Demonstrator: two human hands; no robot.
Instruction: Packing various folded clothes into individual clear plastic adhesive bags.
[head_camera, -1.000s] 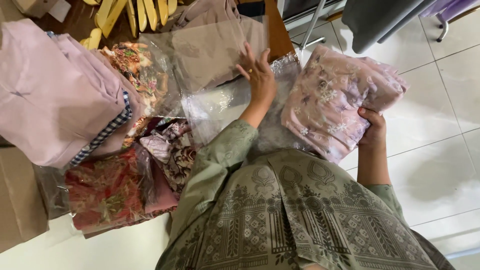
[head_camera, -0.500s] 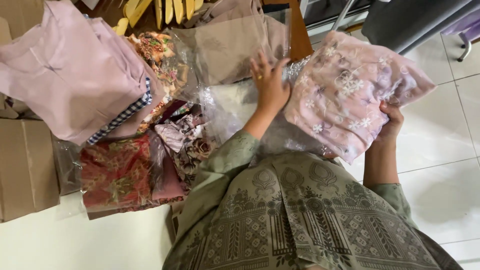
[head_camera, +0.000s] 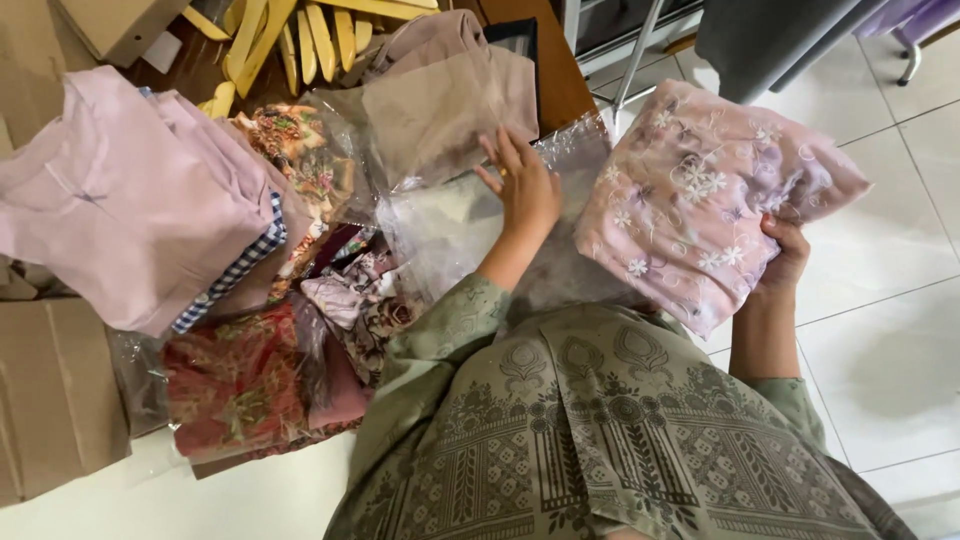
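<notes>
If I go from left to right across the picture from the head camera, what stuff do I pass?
Cardboard box → plain pink folded cloth → red patterned cloth in a clear bag → left hand on a clear plastic bag → pink flowered cloth → right hand gripping its edge → white tiled floor.

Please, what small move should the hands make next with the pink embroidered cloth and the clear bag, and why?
Probably slide the pink embroidered cloth leftward into the clear plastic bag. The right hand grips the folded cloth's edge, the left hand presses on the bag beside it, and the cloth still lies outside.
</notes>
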